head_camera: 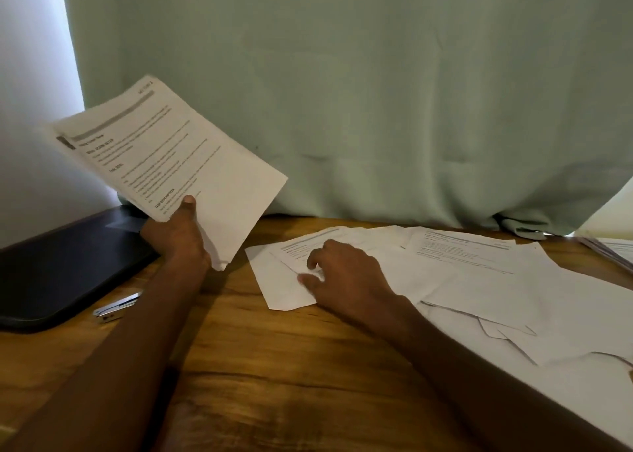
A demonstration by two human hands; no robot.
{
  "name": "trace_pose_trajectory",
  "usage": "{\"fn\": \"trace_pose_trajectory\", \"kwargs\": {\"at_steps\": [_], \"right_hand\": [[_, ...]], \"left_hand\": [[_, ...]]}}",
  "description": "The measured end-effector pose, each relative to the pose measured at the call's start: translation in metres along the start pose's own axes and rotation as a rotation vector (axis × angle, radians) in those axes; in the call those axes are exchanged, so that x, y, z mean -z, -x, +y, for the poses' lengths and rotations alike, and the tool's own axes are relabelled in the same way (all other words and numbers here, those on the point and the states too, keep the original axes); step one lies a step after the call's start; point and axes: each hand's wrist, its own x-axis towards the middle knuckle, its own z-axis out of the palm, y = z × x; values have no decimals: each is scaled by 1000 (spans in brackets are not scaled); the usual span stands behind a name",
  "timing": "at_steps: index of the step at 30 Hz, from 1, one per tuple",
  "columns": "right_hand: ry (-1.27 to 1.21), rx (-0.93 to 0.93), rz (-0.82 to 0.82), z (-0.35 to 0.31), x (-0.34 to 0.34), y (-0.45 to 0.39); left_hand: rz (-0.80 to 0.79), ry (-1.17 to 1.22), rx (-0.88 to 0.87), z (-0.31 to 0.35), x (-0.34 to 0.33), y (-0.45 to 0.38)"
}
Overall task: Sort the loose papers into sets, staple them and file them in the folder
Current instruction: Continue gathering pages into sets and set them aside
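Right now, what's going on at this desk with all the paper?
A person is sorting papers. The left hand holds a printed sheet up off the wooden table, while the right hand picks at the loose papers spread there. A dark folder and a stapler lie untouched at the left.

Dim – window glow top left, soft blur.

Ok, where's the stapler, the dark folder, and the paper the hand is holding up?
stapler [116, 308]: head view, on its silver top.
dark folder [58, 273]: head view, middle of its cover.
held paper [164, 153]: head view, on the printed page above the left hand [178, 235].
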Motion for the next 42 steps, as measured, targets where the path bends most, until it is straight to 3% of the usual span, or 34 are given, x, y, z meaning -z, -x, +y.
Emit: {"fn": "trace_pose_trajectory", "kwargs": {"at_steps": [2, 4, 7, 9, 17, 22, 27, 34, 42], "right_hand": [[-97, -66, 85, 12, 6, -4], [-2, -139, 155, 33, 13, -7], [158, -280, -2, 69, 16, -5], [104, -357, -102, 83, 15, -3], [37, -488, 39, 91, 8, -10], [78, -574, -148, 98, 7, -9], [-302, -636, -85, 101, 11, -12], [-895, -600, 313, 107, 13, -16], [-1189, -619, 377, 111, 13, -18]], "left_hand": [[-12, -16, 14, -3, 0, -2], [-23, -24, 38, -7, -1, -4], [-38, -36, 63, -11, -2, -3], [-55, -30, 65, -13, -4, -3], [-231, -97, 116, -21, -8, 2], [-286, -119, 134, -21, -10, 8], [-364, -138, 168, -19, -10, 8], [-445, -129, 165, -18, -8, 7], [-487, -97, 158, -23, -10, 9]]}}
